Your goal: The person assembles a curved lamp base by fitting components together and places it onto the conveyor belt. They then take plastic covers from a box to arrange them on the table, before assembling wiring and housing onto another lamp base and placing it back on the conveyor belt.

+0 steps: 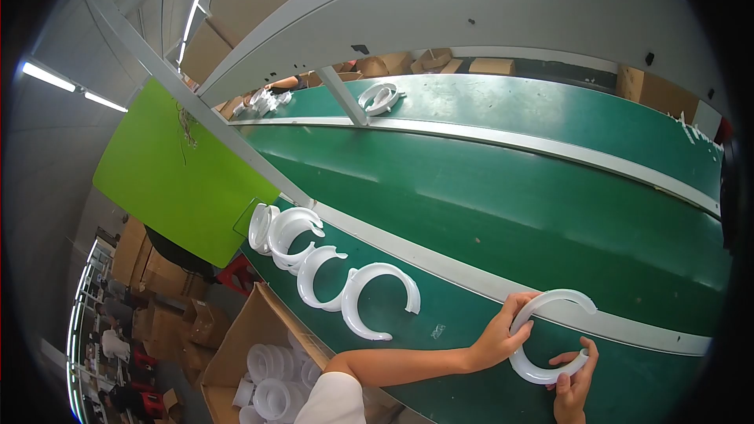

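Observation:
A white C-shaped plastic ring (pixel 528 363) is held up over the green bench at the lower right. The fingers of my left hand (pixel 503 335) wrap round its left side. My right hand (pixel 577 385) pinches its lower end between thumb and fingers. The ring's gap faces right. To the left, several similar white open rings (pixel 353 310) lie in a row on the bench, some overlapping.
A cardboard box (pixel 228 357) of white round parts (pixel 275 396) stands below the bench edge. Beyond a pale rail runs a green conveyor belt (pixel 471 196). Another white ring (pixel 381 99) lies on the far bench. A lime-green panel (pixel 177 180) stands at left.

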Demonstrator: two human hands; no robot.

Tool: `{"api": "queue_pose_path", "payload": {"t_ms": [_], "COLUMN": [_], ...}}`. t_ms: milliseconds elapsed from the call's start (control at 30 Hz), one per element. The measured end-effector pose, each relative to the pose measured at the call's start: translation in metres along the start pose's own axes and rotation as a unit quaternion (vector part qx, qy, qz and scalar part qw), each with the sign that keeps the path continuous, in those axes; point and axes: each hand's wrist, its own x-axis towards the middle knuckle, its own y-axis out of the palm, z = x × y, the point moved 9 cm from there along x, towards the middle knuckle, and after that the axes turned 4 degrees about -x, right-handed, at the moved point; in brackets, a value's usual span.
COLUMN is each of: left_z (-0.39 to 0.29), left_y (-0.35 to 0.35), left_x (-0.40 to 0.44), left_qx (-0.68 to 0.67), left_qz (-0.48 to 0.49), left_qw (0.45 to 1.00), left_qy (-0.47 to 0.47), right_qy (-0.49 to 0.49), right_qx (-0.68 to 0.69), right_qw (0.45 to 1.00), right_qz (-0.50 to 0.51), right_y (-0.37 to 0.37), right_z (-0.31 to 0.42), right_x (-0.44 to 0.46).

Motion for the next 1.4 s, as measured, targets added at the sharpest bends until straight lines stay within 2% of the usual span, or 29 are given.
{"api": "queue_pose_path", "payload": {"t_ms": [500,600,800,900,1000,1400], "left_z": [-0.001,-0.003,-0.001,-0.001,0.002,0.001], "left_y": [0.001,0.001,0.001,0.000,0.000,0.000], "left_x": [0.000,0.000,0.000,0.000,0.000,0.000], "left_qx": [-0.004,0.001,-0.001,0.002,-0.011,-0.012], "left_qz": [0.002,0.003,0.002,0.001,0.000,0.005], "left_qw": [1.000,1.000,1.000,1.000,1.000,1.000], "left_qy": [0.002,0.003,0.006,-0.001,-0.011,-0.002], "right_qy": [-0.002,0.035,0.037,-0.010,-0.015,0.006], "right_qx": [-0.005,-0.038,-0.042,-0.011,-0.018,0.003], "right_qw": [1.000,0.998,0.997,1.000,1.000,1.000], "right_qz": [-0.003,-0.046,-0.045,0.000,0.000,-0.002], "right_y": [0.001,-0.003,-0.003,-0.001,0.000,0.000], "right_z": [0.001,-0.014,-0.012,-0.002,0.004,-0.001], "right_x": [0.000,-0.001,0.000,0.000,0.001,0.000]}}
